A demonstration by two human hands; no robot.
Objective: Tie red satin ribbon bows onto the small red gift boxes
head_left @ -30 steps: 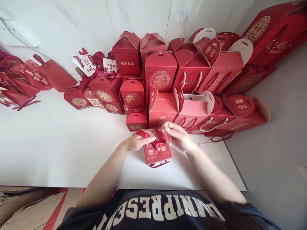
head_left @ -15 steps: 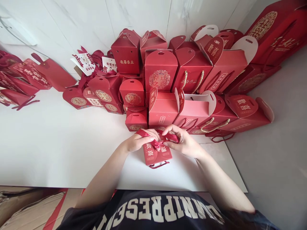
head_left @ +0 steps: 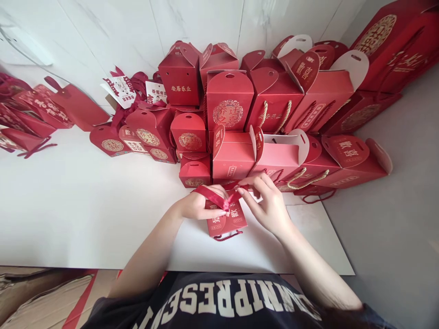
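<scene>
A small red gift box with pale lettering and a dark red cord handle sits on the white table in front of me. Across its top runs a shiny red ribbon, gathered at the middle of the lid. My left hand pinches the ribbon at that gathering, its thumb lying over the lid. With thumb and fingertips closed, my right hand grips the ribbon's other length, above the box's right side. Part of the ribbon is hidden behind my fingers.
Several red gift boxes stand stacked against the tiled wall, close beyond my hands. Red bags lie at the left, and tagged ribbons sit near the wall. A grey wall bounds the table on the right.
My right hand has moved slightly up and turned, drawing its ribbon length upward from the lid. My left thumb has shifted lower at the gathering. The box has barely moved.
</scene>
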